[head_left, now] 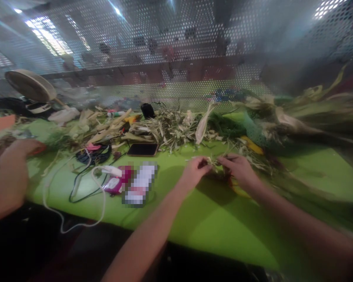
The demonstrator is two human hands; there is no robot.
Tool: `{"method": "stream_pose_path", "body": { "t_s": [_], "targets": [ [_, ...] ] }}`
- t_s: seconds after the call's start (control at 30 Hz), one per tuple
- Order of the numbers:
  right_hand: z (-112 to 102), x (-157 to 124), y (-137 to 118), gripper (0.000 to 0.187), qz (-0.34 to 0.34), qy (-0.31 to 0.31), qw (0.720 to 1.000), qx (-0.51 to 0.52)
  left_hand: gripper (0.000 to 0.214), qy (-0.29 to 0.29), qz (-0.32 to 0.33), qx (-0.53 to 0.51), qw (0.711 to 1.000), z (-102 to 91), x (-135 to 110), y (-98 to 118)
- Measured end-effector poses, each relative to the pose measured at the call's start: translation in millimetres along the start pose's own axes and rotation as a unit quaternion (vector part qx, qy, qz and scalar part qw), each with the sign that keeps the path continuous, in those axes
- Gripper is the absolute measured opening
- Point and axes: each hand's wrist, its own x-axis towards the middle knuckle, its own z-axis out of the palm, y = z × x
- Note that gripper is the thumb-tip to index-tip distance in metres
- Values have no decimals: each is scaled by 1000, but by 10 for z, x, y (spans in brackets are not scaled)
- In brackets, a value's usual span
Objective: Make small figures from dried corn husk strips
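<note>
My left hand (195,169) and my right hand (239,167) face each other over the green tabletop (217,223). Both have their fingertips pinched on a small tuft of dried husk strips (214,161) between them. The picture is blurred, so the tuft's exact form is hard to make out. Just beyond stands a pale dried corn husk (203,124), leaning upright by a heap of shredded husk (176,127). Close to my right hand lies something yellow (252,145), partly covered by strips.
Left of me are a dark phone (142,149), a pixelated rectangular item (141,184), a magenta device (117,184) and a looping white cable (102,211). A co-worker's arm (10,172) reaches in at far left. A fan (31,86) and perforated metal panel (170,86) stand behind.
</note>
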Motion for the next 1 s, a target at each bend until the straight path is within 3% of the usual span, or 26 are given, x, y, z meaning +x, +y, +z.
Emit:
{"method": "stream_pose_path", "body": {
  "t_s": [0.1, 0.23, 0.37, 0.5, 0.6, 0.67, 0.77, 0.83, 0.9, 1.0],
  "targets": [
    [25, -20, -18, 42, 76, -41, 993, 79, 18, -49, 35, 43, 997, 0, -52, 107],
    [53, -48, -38, 40, 130, -66, 981, 129, 24, -27, 10, 4, 1000, -16, -74, 151],
    [9, 15, 33, 34, 62, -52, 989, 120, 28, 13, -15, -42, 999, -59, -18, 95],
    [-124, 128, 22, 38, -55, 82, 993, 59, 23, 69, -5, 58, 996, -101, 8, 61],
    [-233, 156, -62, 54, -132, 173, 974, -59, 19, 79, 5, 132, 988, -107, 1, 66],
    [-267, 136, -108, 58, -191, 187, 952, -150, 15, 80, 6, 162, 983, -102, -5, 77],
    [-239, 85, -113, 32, -285, 124, 913, -264, 12, 78, 16, 195, 977, -87, -20, 106],
    [-188, 62, -74, 17, -308, 58, 897, -311, 12, 62, 31, 202, 977, -74, -36, 135],
    [-139, 58, -24, 14, -298, 12, 896, -330, 13, 43, 33, 185, 981, -62, -51, 168],
    [-104, 71, 23, 13, -259, -19, 916, -306, 17, 23, 1, 122, 992, -53, -60, 196]
  ]
}}
